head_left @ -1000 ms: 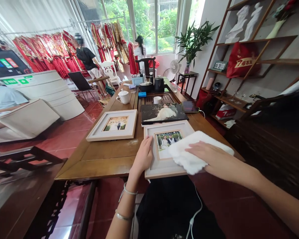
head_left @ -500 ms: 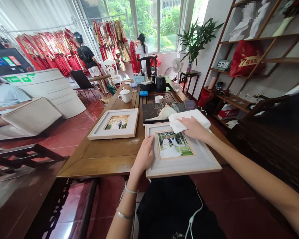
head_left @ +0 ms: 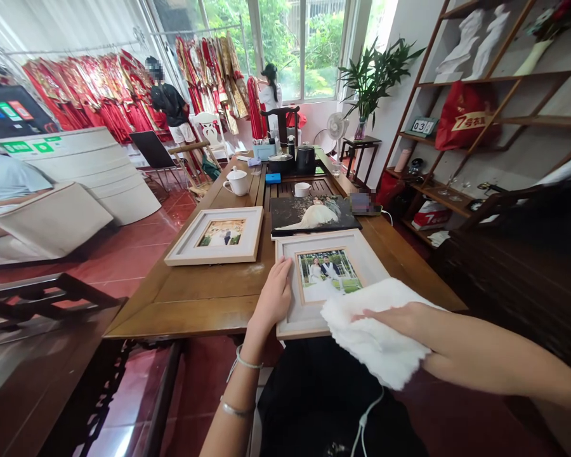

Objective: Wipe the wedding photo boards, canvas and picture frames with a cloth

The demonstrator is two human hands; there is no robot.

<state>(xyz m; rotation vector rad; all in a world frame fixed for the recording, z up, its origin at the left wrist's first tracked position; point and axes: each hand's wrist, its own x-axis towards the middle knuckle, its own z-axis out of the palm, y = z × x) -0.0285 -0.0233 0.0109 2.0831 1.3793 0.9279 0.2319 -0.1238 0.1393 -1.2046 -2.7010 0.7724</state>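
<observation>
A pale picture frame (head_left: 309, 240) with a photo of two people lies at the near edge of the wooden table (head_left: 209, 289). My left hand (head_left: 276, 291) grips its left side, fingers over the rim. In my right hand (head_left: 404, 327) is a white cloth (head_left: 361, 343), bunched over the frame's near right corner and hiding it; part of the cloth hangs past the table edge. Beyond the frame lies a dark wedding picture (head_left: 314, 214) of a figure in a white dress. A second framed photo (head_left: 214, 236) rests flat to the left.
A lidded white cup (head_left: 238, 182), a small white cup (head_left: 302, 189), a blue box (head_left: 273, 178) and a black pot (head_left: 306, 158) stand farther back. A phone-like device (head_left: 361, 203) with a cable sits right of the dark picture. Other people are beyond the table.
My right hand has drawn the cloth from the frame's far edge down to its near right corner. My left hand keeps its hold on the left side.
</observation>
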